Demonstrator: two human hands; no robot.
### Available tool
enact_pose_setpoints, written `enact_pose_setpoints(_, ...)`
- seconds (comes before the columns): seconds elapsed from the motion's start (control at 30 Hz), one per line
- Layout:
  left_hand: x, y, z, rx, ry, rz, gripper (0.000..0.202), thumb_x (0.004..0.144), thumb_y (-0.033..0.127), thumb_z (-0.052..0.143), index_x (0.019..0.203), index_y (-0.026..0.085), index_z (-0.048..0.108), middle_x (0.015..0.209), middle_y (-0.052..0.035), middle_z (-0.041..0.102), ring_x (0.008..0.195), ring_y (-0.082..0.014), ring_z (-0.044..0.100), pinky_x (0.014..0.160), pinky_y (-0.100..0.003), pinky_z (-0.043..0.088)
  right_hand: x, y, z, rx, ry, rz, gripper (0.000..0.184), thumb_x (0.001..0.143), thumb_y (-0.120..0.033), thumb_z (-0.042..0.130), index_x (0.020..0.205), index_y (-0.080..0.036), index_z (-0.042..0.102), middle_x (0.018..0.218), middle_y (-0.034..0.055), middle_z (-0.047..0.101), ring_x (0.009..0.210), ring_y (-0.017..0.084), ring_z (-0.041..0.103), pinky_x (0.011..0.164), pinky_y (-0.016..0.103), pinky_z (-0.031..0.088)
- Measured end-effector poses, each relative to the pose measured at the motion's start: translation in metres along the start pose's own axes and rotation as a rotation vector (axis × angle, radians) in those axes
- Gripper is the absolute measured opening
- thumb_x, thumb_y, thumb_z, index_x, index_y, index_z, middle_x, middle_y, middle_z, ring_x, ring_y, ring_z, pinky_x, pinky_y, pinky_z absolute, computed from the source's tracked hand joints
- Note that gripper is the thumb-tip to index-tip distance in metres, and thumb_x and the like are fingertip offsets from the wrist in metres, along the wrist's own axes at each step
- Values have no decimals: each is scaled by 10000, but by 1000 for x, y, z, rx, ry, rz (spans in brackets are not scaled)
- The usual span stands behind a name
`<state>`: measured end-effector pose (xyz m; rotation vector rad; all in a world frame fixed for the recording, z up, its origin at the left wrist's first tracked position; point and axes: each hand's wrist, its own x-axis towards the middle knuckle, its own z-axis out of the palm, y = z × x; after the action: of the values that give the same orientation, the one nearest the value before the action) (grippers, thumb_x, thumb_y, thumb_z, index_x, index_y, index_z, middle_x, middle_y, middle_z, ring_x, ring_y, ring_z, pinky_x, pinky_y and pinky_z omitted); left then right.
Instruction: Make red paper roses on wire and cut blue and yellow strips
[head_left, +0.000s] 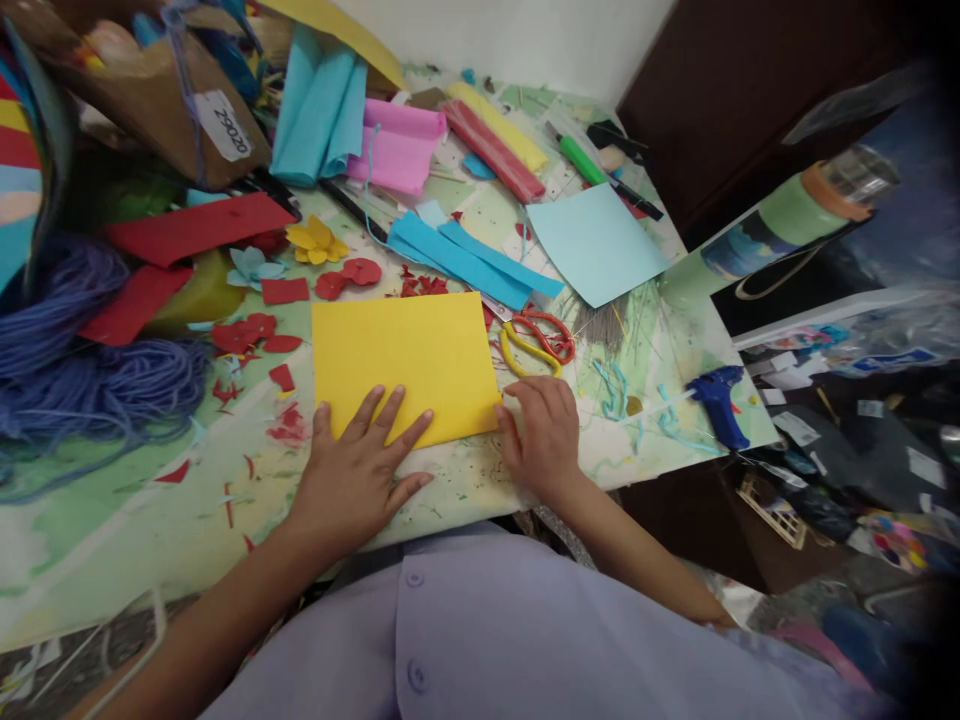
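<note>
A yellow sheet of paper (pixel 405 350) lies flat near the table's front edge. Across its lower left part my left hand (pixel 352 470) rests with spread fingers. My right hand (pixel 544 430) is at the sheet's lower right corner, thumb and fingers pinched on its edge. Just beyond that hand lie scissors (pixel 536 340) with red and yellow handles, their blades partly under the yellow sheet. Red paper flowers (pixel 349 278), a yellow paper flower (pixel 315 241) and a pale blue paper flower (pixel 255 268) sit to the left and behind the sheet.
Purple yarn (pixel 142 390) heaps at the left. Blue paper strips (pixel 472 260) and a light blue sheet (pixel 598 243) lie behind. Rolled crepe paper (pixel 319 110) stands farther back. A blue glue gun (pixel 720 405) sits at the right edge, below a bottle (pixel 795 215).
</note>
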<state>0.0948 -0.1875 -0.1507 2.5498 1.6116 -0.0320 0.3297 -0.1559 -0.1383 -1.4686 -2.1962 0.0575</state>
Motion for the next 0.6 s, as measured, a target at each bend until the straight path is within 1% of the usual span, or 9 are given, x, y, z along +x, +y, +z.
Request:
enact_pose_setpoints(0.03, 0, 0, 1, 0, 0, 2, 586, 938, 542, 438, 1475, 306, 432, 1607, -159, 285, 1480, -394, 239, 1093, -747, 107, -1, -7, -2, 19, 13, -82, 344, 990, -306, 370, 1117, -119, 629, 1106, 170, 678, 1088, 269, 563, 992, 421, 379)
enact_pose_setpoints(0.07, 0, -1, 1, 4, -1, 4, 580, 937, 539, 441, 1465, 301, 448, 1608, -157, 284, 1480, -392, 240, 1095, -746, 104, -2, -14, -3, 46, -11, -183, 380, 999, -343, 369, 1195, -121, 607, 1186, 165, 666, 1163, 261, 547, 1044, 418, 353)
enact_pose_setpoints(0.1, -1, -1, 2, 10, -2, 6, 572, 935, 530, 446, 1453, 289, 467, 1606, -158, 288, 1480, -389, 240, 1097, -744, 102, -2, -22, -2, 74, -84, -299, 444, 1006, -405, 362, 1284, -124, 566, 1286, 155, 633, 1248, 252, 511, 1093, 409, 324)
enact_pose_setpoints(0.17, -1, -2, 4, 28, -1, 6, 564, 928, 500, 458, 1433, 253, 495, 1596, -167, 307, 1481, -382, 241, 1104, -734, 102, -1, -37, 4, 125, -265, -488, 660, 987, -577, 341, 1434, -100, 433, 1482, 145, 493, 1411, 236, 374, 1174, 382, 257)
enact_pose_setpoints(0.23, -1, -3, 5, 41, 0, 2, 576, 918, 477, 465, 1431, 217, 497, 1584, -178, 325, 1481, -374, 244, 1113, -721, 106, 2, -45, 13, 139, -414, -564, 848, 942, -686, 332, 1504, -52, 308, 1578, 164, 350, 1492, 236, 246, 1217, 380, 197)
enact_pose_setpoints(0.33, -1, -2, 5, 42, 1, 1, 597, 916, 486, 451, 1435, 194, 488, 1581, -183, 329, 1480, -367, 249, 1118, -715, 106, 2, -46, 25, 147, -523, -537, 950, 908, -738, 336, 1529, -27, 232, 1613, 192, 246, 1528, 242, 144, 1234, 403, 172)
enact_pose_setpoints(0.47, -1, -2, 5, 25, 14, 13, 577, 930, 519, 429, 1409, 211, 519, 1589, -179, 314, 1472, -384, 261, 1108, -734, 89, -7, -35, 26, 122, -539, -439, 1030, 869, -781, 347, 1533, -4, 217, 1609, 219, 227, 1533, 270, 114, 1240, 429, 162)
enact_pose_setpoints(0.53, -3, -4, 6, 9, 35, 15, 593, 936, 522, 418, 1438, 214, 482, 1595, -183, 299, 1470, -384, 268, 1112, -731, 85, -13, -27, 23, 91, -542, -384, 1041, 867, -783, 351, 1533, 4, 213, 1608, 232, 213, 1531, 288, 117, 1239, 452, 162)
enact_pose_setpoints(0.6, -6, -8, 8, -7, 60, 13, 620, 945, 504, 401, 1487, 203, 406, 1598, -190, 286, 1471, -370, 273, 1132, -709, 80, -18, -19, 19, 53, -549, -322, 1019, 881, -767, 351, 1537, 0, 211, 1612, 232, 193, 1528, 300, 127, 1234, 474, 172)
